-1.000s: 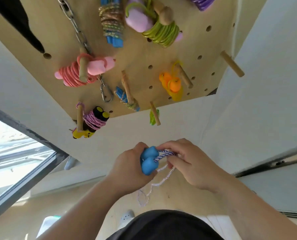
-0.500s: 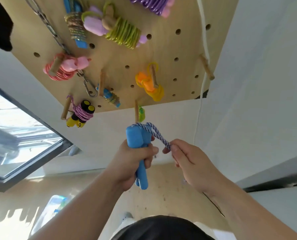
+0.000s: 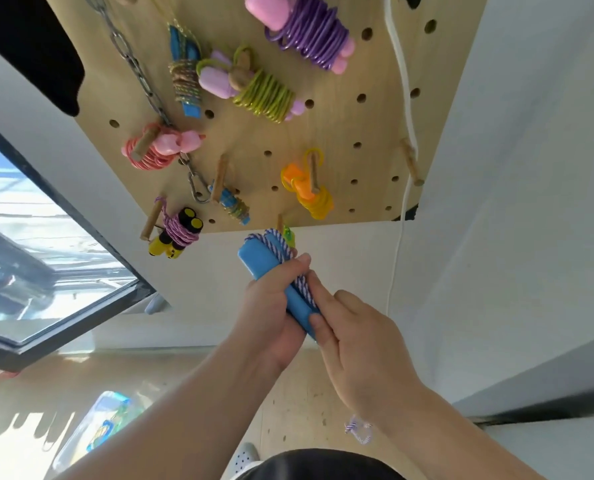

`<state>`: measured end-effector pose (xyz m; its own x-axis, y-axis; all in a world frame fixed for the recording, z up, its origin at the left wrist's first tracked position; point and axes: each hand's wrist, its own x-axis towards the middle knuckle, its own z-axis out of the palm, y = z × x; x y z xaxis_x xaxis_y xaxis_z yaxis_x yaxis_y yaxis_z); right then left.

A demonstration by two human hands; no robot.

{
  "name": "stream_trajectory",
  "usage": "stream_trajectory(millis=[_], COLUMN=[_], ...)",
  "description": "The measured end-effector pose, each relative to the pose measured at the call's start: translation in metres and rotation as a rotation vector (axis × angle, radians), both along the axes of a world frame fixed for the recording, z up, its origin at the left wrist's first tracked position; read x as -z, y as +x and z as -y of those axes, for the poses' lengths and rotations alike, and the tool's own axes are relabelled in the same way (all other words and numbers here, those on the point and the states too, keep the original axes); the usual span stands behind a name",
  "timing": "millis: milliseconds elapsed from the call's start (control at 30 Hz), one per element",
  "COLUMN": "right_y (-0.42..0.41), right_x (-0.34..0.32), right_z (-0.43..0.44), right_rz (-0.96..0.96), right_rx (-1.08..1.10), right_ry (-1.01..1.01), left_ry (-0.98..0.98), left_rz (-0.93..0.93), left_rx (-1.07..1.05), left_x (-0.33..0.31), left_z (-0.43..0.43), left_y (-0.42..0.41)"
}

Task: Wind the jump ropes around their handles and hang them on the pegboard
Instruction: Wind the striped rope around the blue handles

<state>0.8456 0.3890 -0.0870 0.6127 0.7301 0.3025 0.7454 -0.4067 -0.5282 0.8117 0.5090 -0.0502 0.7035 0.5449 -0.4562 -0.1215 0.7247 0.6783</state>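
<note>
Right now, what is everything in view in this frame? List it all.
pegboard: one, pale wood, on the wall above.
wound jump ropes: seven plainly, mixed colours, hung on pegs.
green rope: one, bottom edge of the board, mostly hidden.
chain: one, metal, left side of the board, clip at its end.
white cord: one, down the right side of the board.
bare peg: one, wood, right edge of the board.
window: one, dark frame, left.
blue handles: two, held together below the board.
striped rope: one, blue and white, partly wound round the handles.
left hand: grips the handles.
right hand: pinches the rope against them.
</note>
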Motion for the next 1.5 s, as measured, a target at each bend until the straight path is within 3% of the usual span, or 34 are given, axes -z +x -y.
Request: stream_trajectory(millis=[133,400,533,633,733,833,900,1033,1267,1333,1433,1500], right_y=[0.002,-0.006,-0.005,-0.008,-0.009,0.004,0.01,0.01,0.012,0.019,0.028,0.029], right_x=[0.004,0.004,0.008,0.002,-0.003,-0.009,-0.015,-0.014,0.0,0.006,0.014,0.017], right_z=[0.002,-0.002,0.0,0.003,0.004,0.004,0.006,0.006,0.01,0.016,0.023,0.023], right_rz=[-0.076,-0.078,-0.108,-0.377,-0.754,-0.924,-0.89,-0.621,-0.372,-0.33,-0.28,-0.282], right_rx=[-0.027,-0.127,-0.162,-0.079,-0.029,-0.097,-0.13,-0.109,-0.02,-0.017,-0.051,-0.113], right_ry=[0.115,0.114,0.216,0.302,0.129,0.06,0.016,-0.091,-0.304,-0.393,-0.505,-0.537], left_ry=[0.05,0.143,0.15,0.14,0.207,0.266,0.267,0.318,0.499,0.764,1.74,2.22], left_rz=[0.02,0.08,0.145,0.199,0.189,0.133,0.12,0.069,-0.273,-0.382,-0.444,-0.517], left_rx=[-0.029,0.0,0.026,0.025,0.067,0.131,0.182,0.204,0.078,0.068,0.261,0.533], left_x=[0.001,-0.002,-0.005,-0.008,-0.009,-0.006,-0.003,0.005,0.035,0.037,0.039,0.039], left_z=[0.0,-0.007,-0.008,-0.008,-0.006,-0.002,0.003,0.011,0.008,0.001,-0.016,-0.017], left_y=[-0.002,-0.007,-0.011,-0.014,-0.018,-0.022,-0.024,-0.028,-0.04,-0.051,-0.064,-0.059])
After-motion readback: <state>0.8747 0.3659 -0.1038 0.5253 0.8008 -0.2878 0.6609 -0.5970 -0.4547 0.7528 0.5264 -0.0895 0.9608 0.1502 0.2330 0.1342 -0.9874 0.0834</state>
